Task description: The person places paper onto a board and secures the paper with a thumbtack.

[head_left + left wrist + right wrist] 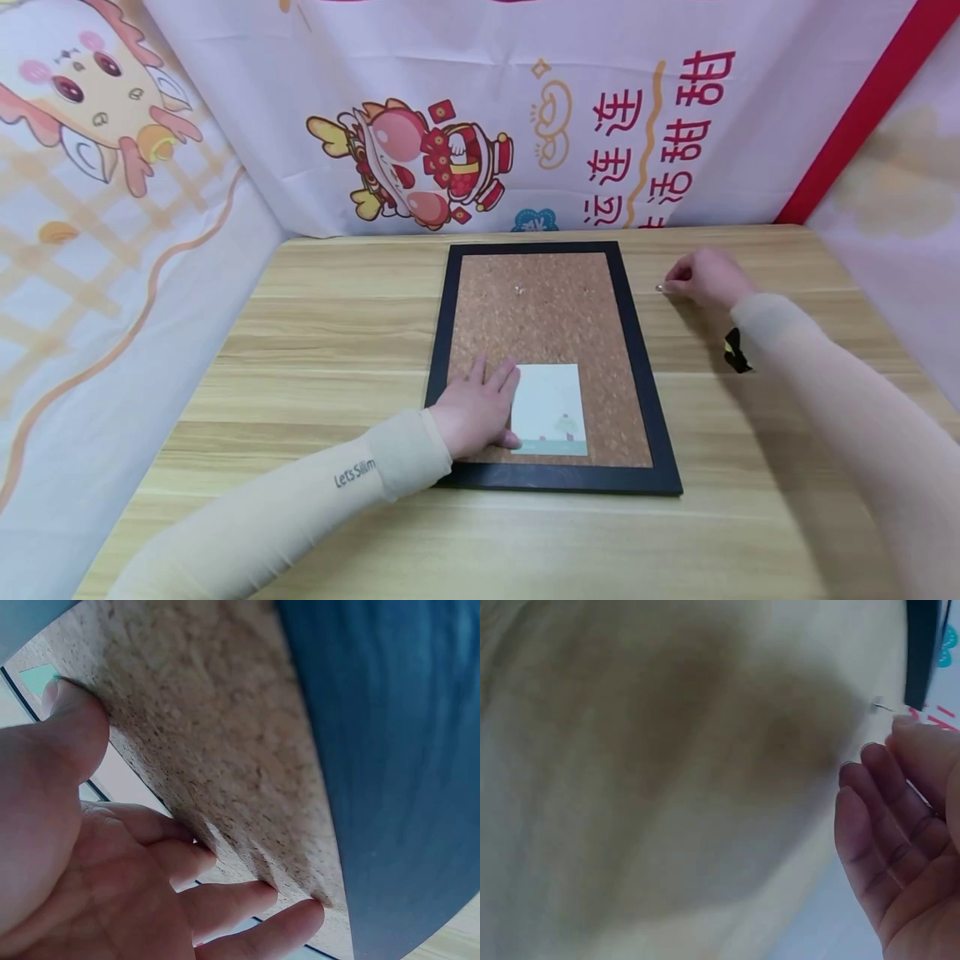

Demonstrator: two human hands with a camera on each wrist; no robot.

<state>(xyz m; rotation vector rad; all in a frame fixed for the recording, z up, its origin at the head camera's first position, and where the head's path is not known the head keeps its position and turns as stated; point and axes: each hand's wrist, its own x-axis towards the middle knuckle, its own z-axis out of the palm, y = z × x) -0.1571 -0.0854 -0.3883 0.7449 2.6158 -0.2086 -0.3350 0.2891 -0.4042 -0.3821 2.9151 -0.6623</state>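
While the left hand (474, 410) lies spread on the framed cork board (546, 329), its fingers are extended and grasp nothing. The thumb tip rests on the near left corner of the white card (544, 404), over the pale green band along the card's near edge; the fingertips contact the cork left of the card and around its far left corner. The card lies flat on the near half of the cork.

The right hand (712, 279) is positioned to the right of the board, level with its far part. Its thumb and forefinger pinch a small pin (660, 288) at their tips; the remaining fingers are bent.

The board, bordered in black, lies on the wood-grain counter (337, 333). A small pale object (519, 289) is located on the far part of the cork. Light sleeves cover both arms; the left sleeve (300, 508) carries dark lettering. A black and yellow item (737, 350) is at the right wrist. Printed cloth (420, 67) hangs behind the counter's far edge.
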